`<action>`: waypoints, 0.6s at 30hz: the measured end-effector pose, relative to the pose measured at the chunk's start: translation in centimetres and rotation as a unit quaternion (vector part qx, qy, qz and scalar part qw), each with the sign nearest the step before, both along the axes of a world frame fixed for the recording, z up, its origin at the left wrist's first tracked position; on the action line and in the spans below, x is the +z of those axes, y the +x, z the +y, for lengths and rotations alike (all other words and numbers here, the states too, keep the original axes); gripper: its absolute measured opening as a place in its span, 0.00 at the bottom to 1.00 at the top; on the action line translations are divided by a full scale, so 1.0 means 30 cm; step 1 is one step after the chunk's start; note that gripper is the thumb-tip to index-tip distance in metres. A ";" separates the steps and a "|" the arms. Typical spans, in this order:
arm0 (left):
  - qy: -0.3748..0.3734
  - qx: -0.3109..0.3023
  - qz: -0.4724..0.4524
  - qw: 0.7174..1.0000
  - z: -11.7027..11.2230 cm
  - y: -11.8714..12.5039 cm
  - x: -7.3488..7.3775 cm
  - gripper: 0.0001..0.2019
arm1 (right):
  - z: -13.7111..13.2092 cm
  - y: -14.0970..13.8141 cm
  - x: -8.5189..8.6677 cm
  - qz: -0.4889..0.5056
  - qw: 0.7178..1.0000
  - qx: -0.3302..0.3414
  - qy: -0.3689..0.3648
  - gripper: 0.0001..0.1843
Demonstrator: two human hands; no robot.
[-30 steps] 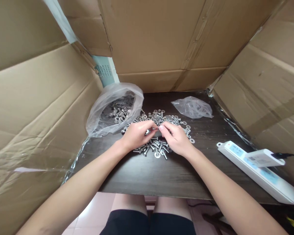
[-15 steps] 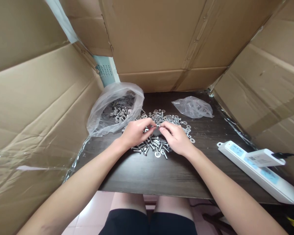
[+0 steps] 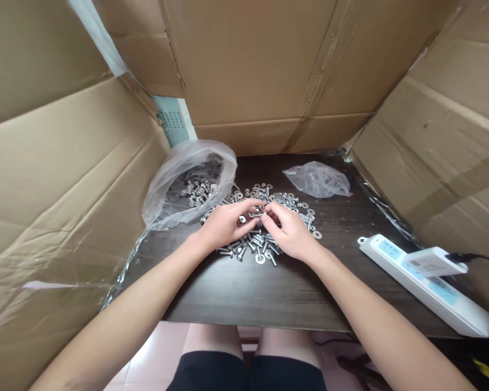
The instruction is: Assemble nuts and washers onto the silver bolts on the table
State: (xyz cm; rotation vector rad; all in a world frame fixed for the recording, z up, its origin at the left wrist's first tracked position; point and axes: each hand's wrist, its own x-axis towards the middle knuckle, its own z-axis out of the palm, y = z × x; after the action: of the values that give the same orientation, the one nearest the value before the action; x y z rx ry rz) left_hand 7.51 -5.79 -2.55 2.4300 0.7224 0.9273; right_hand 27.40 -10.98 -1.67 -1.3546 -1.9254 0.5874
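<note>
Over the middle of a heap of loose hardware, my right hand (image 3: 291, 231) pinches a small silver bolt (image 3: 258, 215) between thumb and fingertips. The bolt points left, toward my left hand (image 3: 228, 222), whose thumb and index finger are spread apart around its end. Whether a nut or washer sits on the bolt is too small to tell. Below both hands lie several loose bolts (image 3: 240, 251), and a flat washer (image 3: 260, 259) rests at the near edge of the heap. More washers (image 3: 305, 206) and nuts are scattered beyond my right hand.
An open clear plastic bag (image 3: 155, 203) with more bolts stands at the left. A smaller crumpled bag (image 3: 320, 180) lies at the back right. On the right, a white power strip (image 3: 424, 285) carries a plugged-in adapter (image 3: 436, 262). Cardboard walls (image 3: 261, 65) surround the dark table (image 3: 244, 293).
My left thumb and index finger have opened from a pinch at the bolt. My right hand keeps its grip, and the view has shifted slightly.
</note>
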 end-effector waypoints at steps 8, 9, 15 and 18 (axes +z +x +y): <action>-0.003 -0.028 0.001 1.000 -0.001 0.004 0.013 0.12 | -0.002 -0.002 -0.004 -0.007 1.000 0.015 0.003 0.11; -0.002 -0.027 0.000 1.000 -0.001 0.004 0.013 0.12 | -0.003 -0.002 -0.004 -0.007 1.000 0.016 0.004 0.11; -0.004 -0.019 0.003 1.000 0.000 0.003 0.012 0.10 | -0.002 -0.004 0.003 -0.006 1.000 0.003 0.006 0.10; -0.007 -0.013 0.005 1.000 -0.001 0.004 0.011 0.10 | -0.002 -0.004 0.003 -0.005 1.000 0.005 0.004 0.10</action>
State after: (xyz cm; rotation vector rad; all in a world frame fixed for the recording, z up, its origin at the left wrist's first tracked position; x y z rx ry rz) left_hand 7.63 -5.82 -2.23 2.4274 0.6960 0.8966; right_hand 27.29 -11.03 -1.59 -1.3462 -1.9414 0.5787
